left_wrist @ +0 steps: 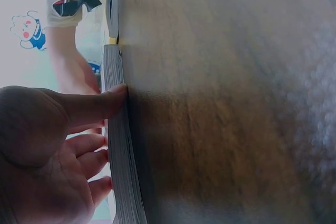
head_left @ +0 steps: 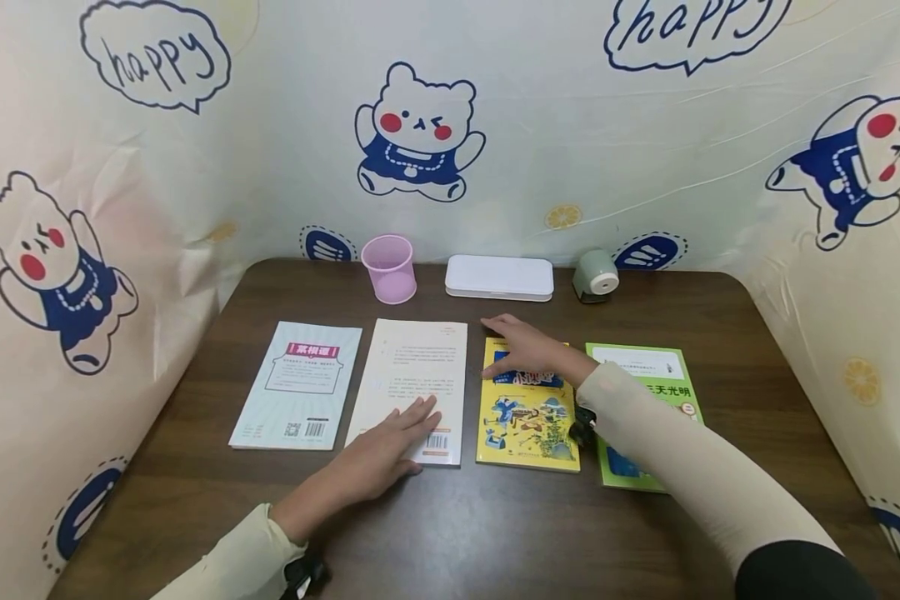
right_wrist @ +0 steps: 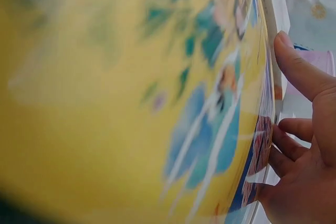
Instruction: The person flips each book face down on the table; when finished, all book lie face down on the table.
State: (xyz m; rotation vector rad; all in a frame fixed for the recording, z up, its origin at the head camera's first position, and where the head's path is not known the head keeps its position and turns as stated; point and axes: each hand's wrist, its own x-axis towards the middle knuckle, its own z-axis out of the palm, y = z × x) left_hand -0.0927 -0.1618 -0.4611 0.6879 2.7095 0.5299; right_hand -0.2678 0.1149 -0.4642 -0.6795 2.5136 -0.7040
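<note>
My left hand (head_left: 378,454) rests on the lower part of a white book (head_left: 420,358), fingers extended across its printed cover. In the left wrist view, the thumb of my left hand (left_wrist: 50,145) touches the book's page edges (left_wrist: 116,124). At the top of a yellow illustrated book (head_left: 528,425) lies my right hand (head_left: 532,348), its fingers spread toward the left and covering part of the title. The right wrist view shows the yellow cover close up, with my right hand (right_wrist: 302,150) by its far edge.
A light blue book (head_left: 303,392) lies at the left. My right forearm crosses over a green book (head_left: 667,392) at the right. Along the back of the brown table (head_left: 450,542) stand a pink cup (head_left: 390,271), a white flat case (head_left: 498,277) and a small green-grey device (head_left: 596,275).
</note>
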